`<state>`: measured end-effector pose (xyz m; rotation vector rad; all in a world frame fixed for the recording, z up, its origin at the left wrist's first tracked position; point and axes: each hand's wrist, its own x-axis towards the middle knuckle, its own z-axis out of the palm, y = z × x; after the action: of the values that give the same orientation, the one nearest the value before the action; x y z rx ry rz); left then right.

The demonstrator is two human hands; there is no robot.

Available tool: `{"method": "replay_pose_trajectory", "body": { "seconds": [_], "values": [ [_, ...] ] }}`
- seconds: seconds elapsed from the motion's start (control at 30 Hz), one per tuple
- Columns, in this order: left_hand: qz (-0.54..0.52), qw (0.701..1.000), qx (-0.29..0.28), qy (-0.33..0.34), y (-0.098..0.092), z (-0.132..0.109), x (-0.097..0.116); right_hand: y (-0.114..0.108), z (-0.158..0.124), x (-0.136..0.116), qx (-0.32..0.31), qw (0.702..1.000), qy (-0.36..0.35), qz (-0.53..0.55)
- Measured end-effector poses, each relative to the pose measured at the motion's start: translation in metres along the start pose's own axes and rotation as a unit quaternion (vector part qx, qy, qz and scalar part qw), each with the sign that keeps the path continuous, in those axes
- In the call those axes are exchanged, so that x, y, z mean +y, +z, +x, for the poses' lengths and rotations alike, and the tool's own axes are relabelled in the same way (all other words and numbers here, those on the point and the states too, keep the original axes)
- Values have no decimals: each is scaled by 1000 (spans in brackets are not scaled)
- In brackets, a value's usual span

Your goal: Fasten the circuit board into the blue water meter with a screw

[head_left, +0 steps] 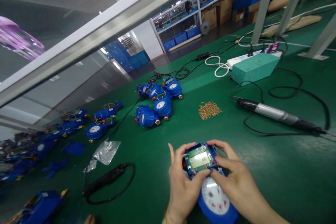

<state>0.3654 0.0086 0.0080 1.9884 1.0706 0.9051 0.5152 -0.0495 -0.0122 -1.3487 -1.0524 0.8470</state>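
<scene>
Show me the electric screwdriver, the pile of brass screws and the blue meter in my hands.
electric screwdriver (278, 114), head view, on its silver barrel.
pile of brass screws (209, 109), head view, middle of the heap.
blue meter (214, 196), head view, on its white dial face.

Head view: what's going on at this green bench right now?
A person holds a blue meter at the near side of the green table. The left hand grips its left side and the right hand its right. Both touch the display board seated above the white dial. An electric screwdriver lies unheld to the right, near a pile of brass screws. A cluster of meters sits farther back.
</scene>
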Motion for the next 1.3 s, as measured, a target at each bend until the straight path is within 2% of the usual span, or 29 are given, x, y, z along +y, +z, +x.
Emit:
{"method": "replay_pose_trajectory", "body": {
  "seconds": [0.17, 0.27, 0.43, 0.57, 0.7, 0.93, 1.0, 1.17, 1.3],
  "values": [
    [-65, 997, 4, -34, 5, 2, -4, -6, 4, -4, -6, 999, -2, -50],
    [-121, 989, 2, -80, 7, 5, 2, -8, 5, -3, -4, 997, -10, -71],
    [-149, 983, -2, -111, 10, 9, 12, -12, 6, 4, 1, 995, -16, -95],
    [-150, 982, 12, -113, 15, 9, 12, -20, 4, 10, 10, 991, -30, -134],
    [-148, 983, 29, -101, 19, 8, 11, -28, -4, 14, -8, 983, -49, -178],
    [-137, 986, 39, -87, 18, 8, 9, -39, -23, 15, 9, 988, -56, -141],
    [-142, 985, 42, -88, 17, 7, 7, -44, -20, 9, 5, 984, -79, -160],
    [-155, 983, 40, -90, 18, 6, 7, -51, 1, -11, 25, 958, -188, -216],
    [-129, 988, 39, -72, 19, 7, 8, -54, 9, -13, -4, 940, -227, -256]
  ]
}}
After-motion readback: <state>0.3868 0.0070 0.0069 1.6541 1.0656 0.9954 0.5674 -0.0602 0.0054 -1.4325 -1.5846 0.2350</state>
